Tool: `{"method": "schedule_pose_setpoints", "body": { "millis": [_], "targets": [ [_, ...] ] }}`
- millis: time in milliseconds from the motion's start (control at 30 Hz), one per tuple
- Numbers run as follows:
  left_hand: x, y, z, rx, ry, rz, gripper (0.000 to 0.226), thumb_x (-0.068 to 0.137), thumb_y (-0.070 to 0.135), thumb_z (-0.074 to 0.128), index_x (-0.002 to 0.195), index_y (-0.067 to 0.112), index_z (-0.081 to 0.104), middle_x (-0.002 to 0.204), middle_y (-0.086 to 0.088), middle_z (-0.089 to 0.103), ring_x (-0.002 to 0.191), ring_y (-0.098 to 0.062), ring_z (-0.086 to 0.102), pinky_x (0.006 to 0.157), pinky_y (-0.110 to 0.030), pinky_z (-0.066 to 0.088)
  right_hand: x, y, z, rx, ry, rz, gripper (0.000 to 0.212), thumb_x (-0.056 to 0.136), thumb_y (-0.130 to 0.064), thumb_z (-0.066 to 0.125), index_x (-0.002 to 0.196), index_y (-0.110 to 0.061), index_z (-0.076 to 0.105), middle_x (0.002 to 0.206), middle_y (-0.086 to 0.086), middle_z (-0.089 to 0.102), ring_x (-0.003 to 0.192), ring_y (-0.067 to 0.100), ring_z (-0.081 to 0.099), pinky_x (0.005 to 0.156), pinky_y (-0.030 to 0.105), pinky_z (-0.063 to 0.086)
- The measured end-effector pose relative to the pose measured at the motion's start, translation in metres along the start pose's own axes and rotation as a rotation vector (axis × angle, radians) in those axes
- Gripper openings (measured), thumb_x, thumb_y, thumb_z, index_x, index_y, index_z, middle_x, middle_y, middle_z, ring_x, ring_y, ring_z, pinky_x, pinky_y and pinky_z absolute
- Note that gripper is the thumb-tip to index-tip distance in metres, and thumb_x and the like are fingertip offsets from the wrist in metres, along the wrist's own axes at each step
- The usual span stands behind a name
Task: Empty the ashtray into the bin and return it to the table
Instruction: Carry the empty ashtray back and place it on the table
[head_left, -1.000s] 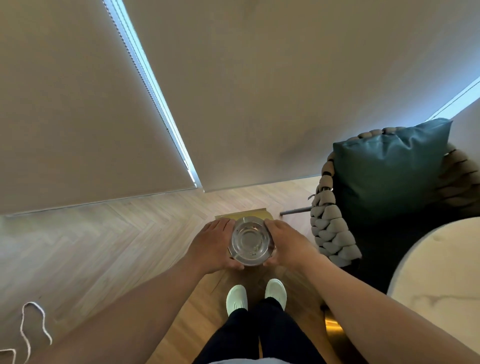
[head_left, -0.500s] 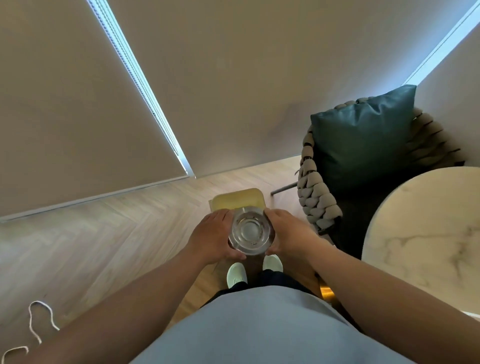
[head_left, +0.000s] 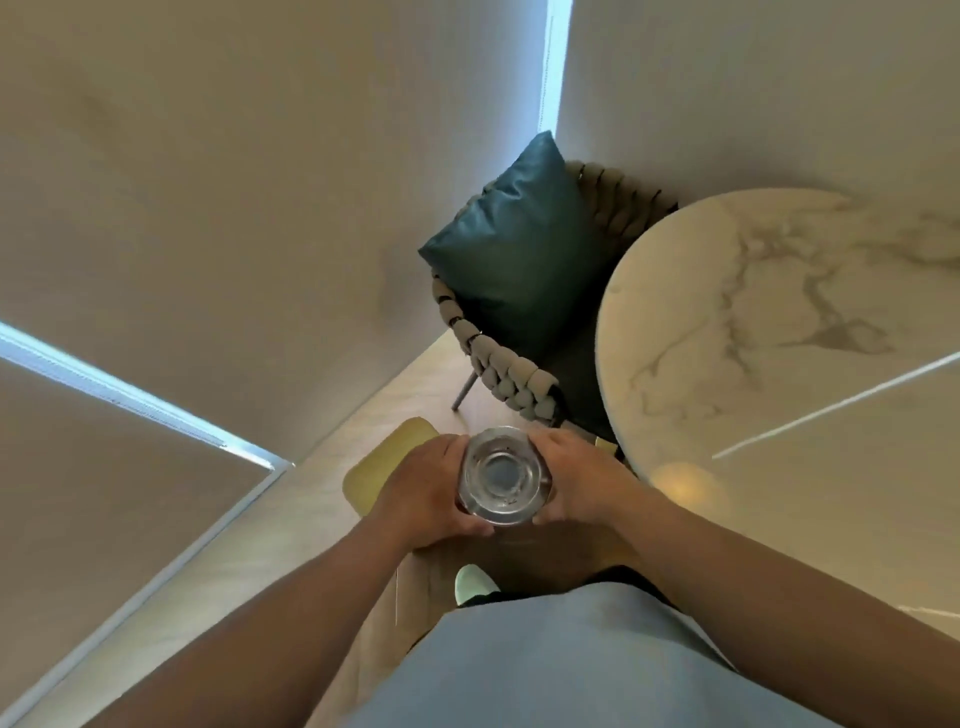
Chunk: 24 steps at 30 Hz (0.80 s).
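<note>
A round clear glass ashtray (head_left: 501, 475) is held upright in front of my body, with a few dark specks inside it. My left hand (head_left: 426, 491) grips its left side and my right hand (head_left: 574, 480) grips its right side. Below and behind my left hand, a yellow-gold bin (head_left: 382, 465) stands on the floor, partly hidden by the hand. The round white marble table (head_left: 789, 332) lies to the right, its near edge just beside my right hand.
A woven rope chair (head_left: 506, 364) with a dark teal cushion (head_left: 524, 244) stands beyond the ashtray, pushed against the table. Beige roller blinds fill the left and top. Wooden floor runs underneath; one pale shoe (head_left: 472, 584) shows below the hands.
The view has swung to the right: the table and chair now fill more of the frame and the blinds have slid left. Both hands still hold the ashtray, now beside the table edge.
</note>
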<state>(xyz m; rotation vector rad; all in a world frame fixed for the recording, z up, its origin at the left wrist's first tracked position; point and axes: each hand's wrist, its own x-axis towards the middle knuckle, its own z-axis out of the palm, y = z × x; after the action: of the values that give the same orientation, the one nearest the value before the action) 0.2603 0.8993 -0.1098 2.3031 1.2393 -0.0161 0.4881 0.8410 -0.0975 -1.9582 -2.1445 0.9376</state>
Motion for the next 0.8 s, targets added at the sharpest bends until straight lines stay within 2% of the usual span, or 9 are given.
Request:
{"method": "schedule_pose_setpoints", "body": {
  "millis": [100, 167, 267, 367, 567, 667, 800],
  "targets": [
    [0.023, 0.032, 0.009, 0.06, -0.043, 0.123, 0.104, 0.045, 0.088, 0.063, 0.132, 0.04, 0.034, 0.127, 0.012, 0.057, 0.108, -0.01, 0.051, 0.092, -0.025, 0.038, -0.038, 0.023, -0.007, 0.047, 0.109, 0.1, 0.101, 0.065, -0.046, 0.088, 0.145, -0.027, 0.031, 0.144, -0.002, 0.048, 0.132, 0.02, 0.045, 0.107, 0.031, 0.038],
    [0.033, 0.055, 0.019, 0.09, -0.061, 0.202, 0.106, 0.045, 0.088, 0.063, 0.134, 0.04, 0.032, 0.129, 0.011, 0.056, 0.112, -0.011, 0.052, 0.096, -0.027, 0.039, -0.067, 0.038, -0.009, 0.077, 0.15, 0.169, 0.1, 0.064, -0.049, 0.087, 0.144, -0.029, 0.031, 0.144, -0.002, 0.049, 0.132, 0.02, 0.046, 0.107, 0.035, 0.041],
    [0.04, 0.091, 0.037, 0.107, -0.117, 0.323, 0.11, 0.048, 0.088, 0.064, 0.14, 0.038, 0.028, 0.138, 0.01, 0.051, 0.123, -0.014, 0.048, 0.101, -0.027, 0.031, -0.111, 0.058, -0.007, 0.125, 0.189, 0.277, 0.098, 0.061, -0.051, 0.088, 0.141, -0.029, 0.035, 0.142, -0.001, 0.051, 0.128, 0.021, 0.049, 0.104, 0.037, 0.046],
    [0.037, 0.135, 0.057, 0.111, -0.188, 0.409, 0.11, 0.053, 0.082, 0.071, 0.142, 0.034, 0.028, 0.141, 0.008, 0.049, 0.126, -0.015, 0.046, 0.108, -0.033, 0.034, -0.16, 0.078, 0.0, 0.145, 0.22, 0.335, 0.095, 0.061, -0.052, 0.087, 0.139, -0.026, 0.038, 0.139, -0.001, 0.053, 0.126, 0.02, 0.05, 0.102, 0.039, 0.048],
    [0.007, 0.22, 0.102, 0.086, -0.266, 0.545, 0.098, 0.055, 0.073, 0.074, 0.136, 0.034, 0.036, 0.134, 0.007, 0.055, 0.119, -0.014, 0.053, 0.102, -0.031, 0.041, -0.259, 0.114, 0.022, 0.235, 0.259, 0.467, 0.09, 0.057, -0.05, 0.088, 0.131, -0.028, 0.043, 0.13, -0.002, 0.056, 0.12, 0.019, 0.051, 0.098, 0.039, 0.049],
    [-0.005, 0.249, 0.121, 0.105, -0.285, 0.593, 0.094, 0.057, 0.071, 0.074, 0.134, 0.031, 0.037, 0.132, 0.006, 0.056, 0.117, -0.014, 0.054, 0.102, -0.036, 0.047, -0.296, 0.128, 0.031, 0.246, 0.256, 0.511, 0.098, 0.058, -0.048, 0.088, 0.139, -0.024, 0.038, 0.138, 0.002, 0.051, 0.126, 0.022, 0.047, 0.103, 0.039, 0.046],
    [-0.019, 0.283, 0.141, 0.113, -0.298, 0.62, 0.098, 0.055, 0.07, 0.075, 0.135, 0.028, 0.037, 0.132, 0.004, 0.056, 0.117, -0.016, 0.054, 0.101, -0.035, 0.046, -0.336, 0.146, 0.035, 0.234, 0.252, 0.538, 0.102, 0.056, -0.045, 0.09, 0.142, -0.023, 0.038, 0.141, 0.003, 0.05, 0.129, 0.024, 0.047, 0.104, 0.041, 0.045]
  ]
}}
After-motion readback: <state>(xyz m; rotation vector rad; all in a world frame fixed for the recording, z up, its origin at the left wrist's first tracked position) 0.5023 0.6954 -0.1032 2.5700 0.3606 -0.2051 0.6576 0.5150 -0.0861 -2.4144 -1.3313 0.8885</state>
